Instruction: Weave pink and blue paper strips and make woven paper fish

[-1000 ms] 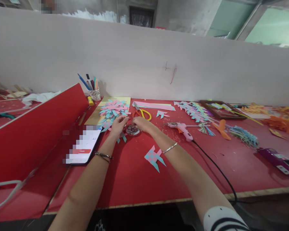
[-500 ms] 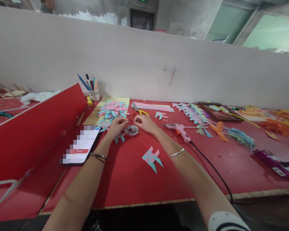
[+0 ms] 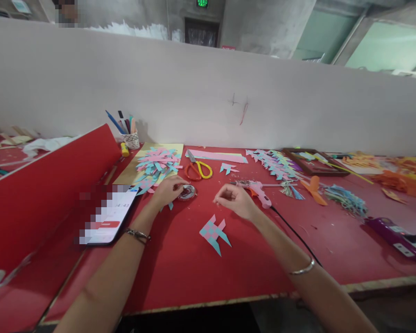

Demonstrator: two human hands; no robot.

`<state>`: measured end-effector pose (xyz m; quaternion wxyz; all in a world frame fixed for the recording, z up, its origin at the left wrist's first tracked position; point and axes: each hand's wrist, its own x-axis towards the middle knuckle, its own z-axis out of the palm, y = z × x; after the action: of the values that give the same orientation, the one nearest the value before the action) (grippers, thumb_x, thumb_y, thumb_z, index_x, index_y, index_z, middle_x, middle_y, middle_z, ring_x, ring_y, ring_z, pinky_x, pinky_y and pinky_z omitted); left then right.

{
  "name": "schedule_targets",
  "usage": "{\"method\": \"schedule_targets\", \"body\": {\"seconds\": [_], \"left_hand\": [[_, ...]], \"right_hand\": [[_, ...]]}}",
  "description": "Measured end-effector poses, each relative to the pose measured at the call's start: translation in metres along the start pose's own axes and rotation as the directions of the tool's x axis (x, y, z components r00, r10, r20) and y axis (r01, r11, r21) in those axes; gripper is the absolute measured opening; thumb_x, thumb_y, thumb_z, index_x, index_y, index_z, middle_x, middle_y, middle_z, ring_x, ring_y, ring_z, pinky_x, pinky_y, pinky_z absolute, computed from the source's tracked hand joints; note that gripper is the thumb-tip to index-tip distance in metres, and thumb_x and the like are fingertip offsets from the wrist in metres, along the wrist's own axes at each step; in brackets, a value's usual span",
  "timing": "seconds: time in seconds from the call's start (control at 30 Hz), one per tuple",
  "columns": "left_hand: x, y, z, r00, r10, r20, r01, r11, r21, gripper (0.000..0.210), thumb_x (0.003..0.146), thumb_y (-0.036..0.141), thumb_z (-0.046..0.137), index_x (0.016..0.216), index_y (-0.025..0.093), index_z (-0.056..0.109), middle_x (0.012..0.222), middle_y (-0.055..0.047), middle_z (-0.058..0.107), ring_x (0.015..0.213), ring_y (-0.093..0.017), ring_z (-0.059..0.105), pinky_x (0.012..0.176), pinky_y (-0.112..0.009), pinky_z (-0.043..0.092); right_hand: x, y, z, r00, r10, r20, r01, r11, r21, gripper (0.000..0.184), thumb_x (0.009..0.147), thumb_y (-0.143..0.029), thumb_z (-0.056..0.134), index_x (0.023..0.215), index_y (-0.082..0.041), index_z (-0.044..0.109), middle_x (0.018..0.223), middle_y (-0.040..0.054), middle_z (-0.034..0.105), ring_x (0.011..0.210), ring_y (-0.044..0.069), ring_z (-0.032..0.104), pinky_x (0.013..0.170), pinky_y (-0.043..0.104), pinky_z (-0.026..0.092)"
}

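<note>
My left hand [image 3: 169, 190] is closed in a pinch at the left side of a small round clear dish [image 3: 188, 192] with dark reddish thread-like strands in it. What those fingers grip is too small to make out. My right hand [image 3: 236, 201] is also pinched, raised over the table to the right of the dish. Any fine thing between its fingertips cannot be seen. Just below it lies a woven pink and blue paper fish [image 3: 212, 232], flat on the red table. Behind the dish rest scissors [image 3: 198, 171] with one red and one yellow handle.
A pink glue gun [image 3: 261, 194] with a black cord lies to the right. A phone [image 3: 113, 219] is at the left, below a paper-strip pile [image 3: 157, 162]. Farther right are a fish row [image 3: 273, 164], a brown tray [image 3: 319, 162] and a purple power strip [image 3: 397, 236].
My right hand has moved right and toward me, away from the dish and the scissors, which now show fully. My left hand stays by the dish. The view has shifted slightly.
</note>
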<state>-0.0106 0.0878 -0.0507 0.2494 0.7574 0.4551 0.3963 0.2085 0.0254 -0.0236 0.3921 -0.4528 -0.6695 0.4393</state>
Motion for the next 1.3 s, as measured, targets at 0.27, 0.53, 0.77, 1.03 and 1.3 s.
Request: {"method": "schedule_targets", "body": {"seconds": [0.27, 0.53, 0.77, 1.03, 1.3], "left_hand": [[-0.013, 0.044, 0.023, 0.985, 0.168, -0.045, -0.151, 0.955, 0.256, 0.013, 0.073, 0.025, 0.051, 0.074, 0.019, 0.062, 0.080, -0.003, 0.068, 0.075, -0.016, 0.059, 0.074, -0.030, 0.041], [-0.008, 0.042, -0.012, 0.985, -0.010, -0.171, 0.046, 0.977, 0.208, 0.019, 0.075, 0.024, 0.044, 0.080, 0.017, 0.061, 0.076, -0.001, 0.066, 0.058, -0.010, 0.056, 0.057, -0.021, 0.044], [-0.018, 0.072, -0.018, 0.947, 0.322, -0.018, -0.261, 0.798, 0.542, 0.017, 0.078, 0.029, 0.050, 0.085, 0.020, 0.063, 0.110, -0.005, 0.056, 0.066, -0.010, 0.059, 0.054, -0.021, 0.042], [-0.018, 0.077, -0.005, 0.877, 0.441, 0.190, -0.462, 0.666, 0.585, 0.020, 0.084, 0.030, 0.044, 0.086, 0.020, 0.062, 0.087, -0.002, 0.064, 0.066, -0.011, 0.059, 0.051, -0.020, 0.038], [-0.020, 0.077, 0.019, 0.852, 0.482, 0.207, -0.520, 0.729, 0.445, 0.021, 0.084, 0.027, 0.044, 0.082, 0.018, 0.063, 0.079, -0.002, 0.067, 0.070, -0.012, 0.061, 0.059, -0.020, 0.042]], "right_hand": [[-0.008, 0.006, 0.022, 0.973, 0.232, 0.008, -0.193, 0.789, 0.583, 0.029, 0.049, -0.035, 0.074, 0.053, -0.018, 0.052, 0.056, -0.0039, 0.060, 0.051, 0.005, 0.050, 0.057, 0.021, 0.043], [-0.010, 0.005, 0.017, 0.960, 0.279, 0.001, -0.204, 0.699, 0.686, 0.028, 0.044, -0.033, 0.078, 0.049, -0.018, 0.055, 0.054, -0.0053, 0.059, 0.048, 0.003, 0.046, 0.053, 0.018, 0.040], [-0.012, 0.004, 0.022, 0.950, 0.312, 0.004, -0.221, 0.666, 0.713, 0.030, 0.040, -0.034, 0.079, 0.051, -0.018, 0.056, 0.049, -0.0078, 0.053, 0.046, 0.003, 0.044, 0.051, 0.018, 0.037], [-0.013, 0.003, 0.022, 0.954, 0.300, -0.025, -0.188, 0.658, 0.729, 0.031, 0.043, -0.035, 0.078, 0.054, -0.019, 0.054, 0.053, -0.0076, 0.054, 0.048, 0.004, 0.045, 0.051, 0.019, 0.035], [-0.015, 0.002, 0.022, 0.961, 0.264, -0.083, -0.126, 0.684, 0.718, 0.031, 0.043, -0.036, 0.077, 0.055, -0.019, 0.055, 0.057, -0.0057, 0.055, 0.057, 0.006, 0.048, 0.057, 0.020, 0.036]]}}
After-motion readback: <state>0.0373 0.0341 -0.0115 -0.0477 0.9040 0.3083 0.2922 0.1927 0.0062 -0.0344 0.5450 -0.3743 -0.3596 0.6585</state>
